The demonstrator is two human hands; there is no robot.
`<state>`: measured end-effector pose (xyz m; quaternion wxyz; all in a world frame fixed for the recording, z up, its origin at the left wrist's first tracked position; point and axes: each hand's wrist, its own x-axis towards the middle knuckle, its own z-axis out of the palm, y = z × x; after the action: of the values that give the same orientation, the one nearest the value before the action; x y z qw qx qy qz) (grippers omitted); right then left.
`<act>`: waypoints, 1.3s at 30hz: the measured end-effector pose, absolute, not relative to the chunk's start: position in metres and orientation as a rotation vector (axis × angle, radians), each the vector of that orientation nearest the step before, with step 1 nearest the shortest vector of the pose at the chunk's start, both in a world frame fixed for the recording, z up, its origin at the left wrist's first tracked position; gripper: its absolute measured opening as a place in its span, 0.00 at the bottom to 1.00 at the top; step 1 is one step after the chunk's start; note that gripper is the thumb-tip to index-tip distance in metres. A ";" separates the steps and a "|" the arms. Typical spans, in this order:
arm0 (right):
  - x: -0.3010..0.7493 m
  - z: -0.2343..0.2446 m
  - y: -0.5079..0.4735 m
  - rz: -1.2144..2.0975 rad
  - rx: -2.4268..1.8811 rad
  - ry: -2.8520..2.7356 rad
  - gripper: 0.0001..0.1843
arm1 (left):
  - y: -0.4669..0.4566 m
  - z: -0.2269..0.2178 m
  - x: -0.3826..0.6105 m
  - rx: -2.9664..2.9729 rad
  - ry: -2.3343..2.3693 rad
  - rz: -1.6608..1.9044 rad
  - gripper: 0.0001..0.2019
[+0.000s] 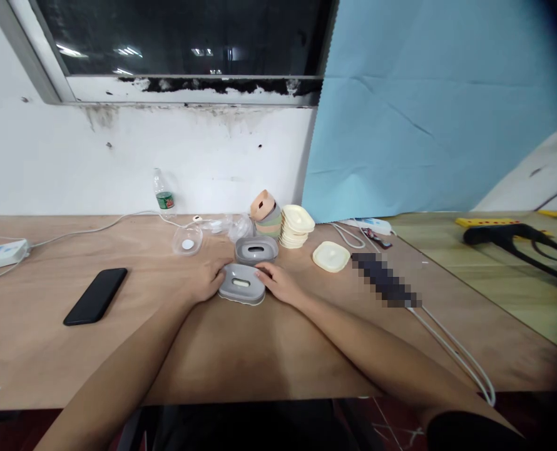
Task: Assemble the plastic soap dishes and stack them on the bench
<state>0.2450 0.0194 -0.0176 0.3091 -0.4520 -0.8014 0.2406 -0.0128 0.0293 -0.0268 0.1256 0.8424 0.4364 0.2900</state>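
A grey rounded lid with an oval slot lies on the table near its middle, and a thin pale edge shows beneath it. My left hand grips its left side, fingers curled against the edge. On the opposite side, my right hand presses the lid's upper right corner with thumb and fingers. Just behind it sits a darker grey slotted piece, apart from both hands. Pale cream square lids are stacked farther back, and a single cream lid lies flat to the right.
Peach and green slotted pieces are stacked near the wall. Clear plastic containers lie at the back left, with a bottle behind. A black phone rests left. White cables and a blurred dark object lie right.
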 end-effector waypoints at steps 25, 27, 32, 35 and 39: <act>0.270 -0.024 0.048 0.255 -1.261 -1.783 0.22 | 0.030 -0.035 -0.014 2.467 1.277 0.787 0.21; 0.274 -0.025 0.051 0.220 -1.276 -1.754 0.22 | 0.029 -0.032 -0.012 2.449 1.301 0.789 0.19; 0.293 -0.027 0.064 0.162 -1.287 -1.777 0.21 | 0.025 -0.024 -0.009 2.419 1.289 0.771 0.21; 0.297 -0.029 0.067 0.230 -1.295 -1.813 0.23 | 0.022 -0.020 -0.008 2.414 1.288 0.770 0.22; 0.288 -0.029 0.062 0.288 -1.228 -1.916 0.28 | 0.019 -0.016 -0.008 2.402 1.282 0.772 0.23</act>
<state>0.2885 0.0624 -0.0287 0.4110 -0.4881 -0.7614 0.1146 -0.0079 0.0191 -0.0164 0.1553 0.8385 0.4475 0.2694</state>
